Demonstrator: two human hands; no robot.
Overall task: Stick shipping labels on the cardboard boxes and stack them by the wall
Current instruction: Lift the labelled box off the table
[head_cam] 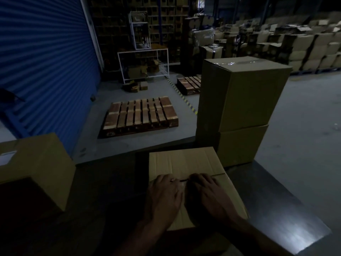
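A box [184, 169] is pressed flat on the dark worktop [276, 209] by the left hand [163, 195] and right hand [212, 194], fingers laid straight, nothing grasped. Stiff and probably light, it is best gripped at opposite side edges.

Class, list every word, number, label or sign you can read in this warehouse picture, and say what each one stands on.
No text here can be read.
White label on the cardboard box at left: print too blurred to read.
Small mark on the near pallet, front edge: too small and dark to read.
Box under the hands: no print visible.
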